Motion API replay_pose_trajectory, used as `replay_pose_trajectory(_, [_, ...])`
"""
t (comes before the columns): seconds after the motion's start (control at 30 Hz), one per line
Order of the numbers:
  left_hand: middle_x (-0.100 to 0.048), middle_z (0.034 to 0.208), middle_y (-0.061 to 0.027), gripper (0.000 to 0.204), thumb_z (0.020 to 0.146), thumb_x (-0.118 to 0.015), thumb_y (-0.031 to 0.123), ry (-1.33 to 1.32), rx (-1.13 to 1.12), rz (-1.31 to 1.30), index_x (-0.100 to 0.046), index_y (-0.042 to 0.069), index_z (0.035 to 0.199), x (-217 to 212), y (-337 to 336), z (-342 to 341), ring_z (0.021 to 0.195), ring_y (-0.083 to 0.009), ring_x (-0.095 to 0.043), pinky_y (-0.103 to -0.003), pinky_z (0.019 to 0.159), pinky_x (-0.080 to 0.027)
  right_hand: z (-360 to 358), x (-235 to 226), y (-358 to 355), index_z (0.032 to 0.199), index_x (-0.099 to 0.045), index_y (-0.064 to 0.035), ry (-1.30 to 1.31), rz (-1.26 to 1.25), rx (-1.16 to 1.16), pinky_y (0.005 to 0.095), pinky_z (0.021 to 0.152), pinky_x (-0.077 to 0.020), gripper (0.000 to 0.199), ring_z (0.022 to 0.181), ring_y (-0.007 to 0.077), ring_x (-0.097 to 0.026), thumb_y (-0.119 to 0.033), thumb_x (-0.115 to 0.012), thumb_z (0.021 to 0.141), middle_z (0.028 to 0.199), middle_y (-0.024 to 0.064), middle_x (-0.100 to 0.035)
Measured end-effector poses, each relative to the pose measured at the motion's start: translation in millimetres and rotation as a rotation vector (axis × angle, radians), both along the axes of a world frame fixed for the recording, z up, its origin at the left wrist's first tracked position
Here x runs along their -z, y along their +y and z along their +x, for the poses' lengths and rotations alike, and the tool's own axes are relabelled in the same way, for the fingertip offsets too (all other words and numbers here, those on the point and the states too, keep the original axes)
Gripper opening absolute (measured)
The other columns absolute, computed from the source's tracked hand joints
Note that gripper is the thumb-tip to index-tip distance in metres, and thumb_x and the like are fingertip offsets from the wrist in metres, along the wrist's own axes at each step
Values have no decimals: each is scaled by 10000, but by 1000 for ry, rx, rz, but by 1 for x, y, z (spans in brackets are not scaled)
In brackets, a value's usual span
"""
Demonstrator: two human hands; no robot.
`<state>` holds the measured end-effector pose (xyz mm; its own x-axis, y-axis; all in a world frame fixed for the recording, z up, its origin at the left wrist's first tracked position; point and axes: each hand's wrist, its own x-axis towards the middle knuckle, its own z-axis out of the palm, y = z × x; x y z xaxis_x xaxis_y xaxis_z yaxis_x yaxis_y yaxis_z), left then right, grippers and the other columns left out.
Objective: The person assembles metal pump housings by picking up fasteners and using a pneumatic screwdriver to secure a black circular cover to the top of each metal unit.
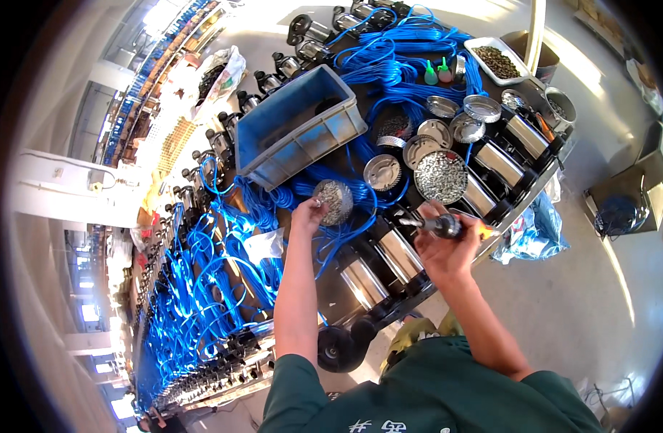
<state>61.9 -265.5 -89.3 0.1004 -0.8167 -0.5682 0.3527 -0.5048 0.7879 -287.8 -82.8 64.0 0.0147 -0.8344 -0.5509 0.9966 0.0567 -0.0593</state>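
- I have the black-and-orange tool [447, 226] in view at the near right of the bench, above the row of cylinders: dark, rounded body, pale shiny shaft pointing left, orange-yellow end pointing right. Its finer detail is too small for me to make out, and I cannot tell whether it is 1 piece or 2.
- My right hand [447, 249] is clamped on it, fingers curled round the dark body, palm partly turned up.
- My left hand [308, 214] is at the left rim of a round tin [351, 193] of small silvery parts. I cannot tell whether the fingertips are together on something or apart.
- Just beyond the tool I see a larger round dish [465, 180], heaped with small silvery pieces.
- Shiny metal cylinders [364, 281] with black ends lie along the near edge, on either side of my right hand.
- Farther left, a worn blue crate [302, 155] stands among coils of blue cable [374, 61].
- At the far right are 2 small bottles [431, 73] with green on them and a white tray [479, 66] of brownish small parts.
- A blue plastic bag [533, 231] hangs at the right edge.
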Motion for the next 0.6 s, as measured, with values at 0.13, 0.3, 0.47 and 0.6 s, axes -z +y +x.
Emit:
replay_pose_trajectory(0.13, [-582, 950, -200, 234, 795, -485, 46, 394, -88, 23, -588, -93, 953, 0, 10, 18, 923, -352, -575, -446, 870, -522, -5, -18, 6, 1183, -506, 42, 87, -74, 316, 363, 903, -493, 469, 1018, 270, -613, -242, -521, 810, 1198, 208, -591])
replay_pose_trajectory(0.3, [-540, 1089, -259, 365, 950, -445, 190, 392, -139, 22, -504, -140, 1094, -17, 18, 8, 1050, -412, -537, -477, 951, -475, -10, -44, 17, 1337, -389, -54, 512, -243, 561, 363, 765, -473, 584, 813, 186, -584, -149, -529, 779, 1256, 167, -556])
replay_pose_trajectory(0.47, [-561, 889, -147, 324, 924, -537, 228, 409, -46, 61, -562, -64, 1063, -18, 14, 10, 860, -315, -568, -409, 805, -511, -13, -44, 33, 1284, -416, 26, 1008, -441, 729, 332, 647, -481, 581, 694, 173, -537, -134, -528, 737, 1085, 201, -568])
replay_pose_trajectory(0.6, [-565, 657, -43, 281, 866, -629, 265, 635, 231, 99, -640, 5, 972, 15, 6, 64, 646, -251, -570, -357, 660, -510, -3, -48, 48, 1259, -430, 31, 1028, -536, 657, 329, 628, -479, 565, 674, 172, -528, -118, -541, 725, 942, 165, -554])
